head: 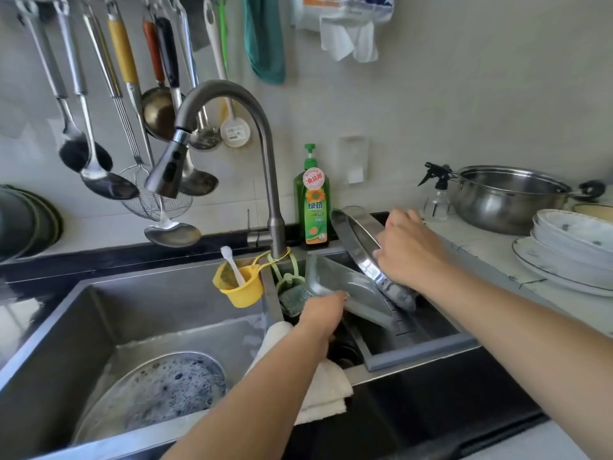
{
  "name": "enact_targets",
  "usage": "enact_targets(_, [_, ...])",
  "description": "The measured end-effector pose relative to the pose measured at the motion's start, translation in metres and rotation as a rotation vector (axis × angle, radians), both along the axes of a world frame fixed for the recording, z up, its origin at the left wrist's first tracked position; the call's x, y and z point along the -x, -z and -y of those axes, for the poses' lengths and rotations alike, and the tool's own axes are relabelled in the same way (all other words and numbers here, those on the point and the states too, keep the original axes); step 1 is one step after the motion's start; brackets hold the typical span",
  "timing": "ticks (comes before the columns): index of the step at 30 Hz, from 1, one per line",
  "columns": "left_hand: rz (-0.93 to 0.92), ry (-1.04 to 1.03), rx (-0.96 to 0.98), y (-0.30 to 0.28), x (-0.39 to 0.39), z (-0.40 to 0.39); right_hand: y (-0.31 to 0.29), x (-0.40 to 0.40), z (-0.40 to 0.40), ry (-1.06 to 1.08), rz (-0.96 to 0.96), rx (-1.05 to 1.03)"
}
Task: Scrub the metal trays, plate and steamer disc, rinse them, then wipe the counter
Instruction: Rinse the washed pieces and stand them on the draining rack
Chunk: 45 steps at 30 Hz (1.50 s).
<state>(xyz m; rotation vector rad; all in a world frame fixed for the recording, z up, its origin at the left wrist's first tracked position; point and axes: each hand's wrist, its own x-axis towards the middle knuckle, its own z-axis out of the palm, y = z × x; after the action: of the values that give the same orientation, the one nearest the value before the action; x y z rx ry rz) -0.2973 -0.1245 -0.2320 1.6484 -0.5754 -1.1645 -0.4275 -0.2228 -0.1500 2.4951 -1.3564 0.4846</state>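
In the right sink basin, my left hand grips the lower edge of a rectangular metal tray that stands tilted on its side. My right hand rests on the rim of a round metal plate leaning upright behind the tray, fingers closed over its edge. A round metal disc covered in soapy foam lies tilted in the left sink basin. A white cloth drapes over the divider between the basins, partly under my left forearm.
The faucet arches over the left basin, with no water visibly running. A green dish soap bottle stands behind the sink. A yellow holder hangs on the divider. A steel pot and stacked white plates occupy the right counter. Utensils hang on the wall.
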Motion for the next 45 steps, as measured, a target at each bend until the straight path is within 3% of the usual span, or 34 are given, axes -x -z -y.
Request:
enact_targets(4, [0.006,0.220,-0.152,-0.012,-0.023,-0.009,0.016,0.003,-0.010,-0.107,-0.015,0.085])
enact_targets(6, [0.113,0.354,-0.214,-0.016,-0.038,-0.014,0.028,-0.003,-0.017,-0.169,-0.060,0.128])
enact_targets(9, [0.220,0.475,-0.173,-0.039,-0.065,-0.028,0.046,-0.017,-0.027,-0.201,-0.178,0.100])
enact_targets(12, [0.280,0.320,-0.064,-0.058,-0.104,-0.051,0.054,-0.030,-0.040,-0.187,-0.242,0.049])
enact_targets(15, [0.395,0.151,-0.095,-0.046,-0.154,-0.078,0.052,-0.050,-0.052,-0.160,-0.284,-0.012])
enact_targets(24, [0.774,0.130,-0.654,0.041,-0.304,-0.172,0.058,-0.175,-0.073,-0.258,-0.077,-0.144])
enact_targets(28, [0.698,0.143,-0.754,0.066,-0.324,-0.187,0.072,-0.235,-0.081,-0.289,-0.048,-0.270])
enact_targets(31, [0.604,0.291,-0.784,0.071,-0.317,-0.185,0.080,-0.263,-0.075,-0.282,-0.040,-0.287])
enact_targets(35, [0.497,0.312,-0.782,0.101,-0.338,-0.180,0.075,-0.286,-0.039,-0.199,0.080,-0.338])
enact_targets(37, [0.342,0.215,-0.770,0.117,-0.344,-0.181,0.066,-0.297,-0.018,-0.150,0.138,-0.338])
enact_targets(45, [0.276,0.470,-0.826,0.136,-0.346,-0.168,0.063,-0.323,0.015,-0.087,0.149,-0.364])
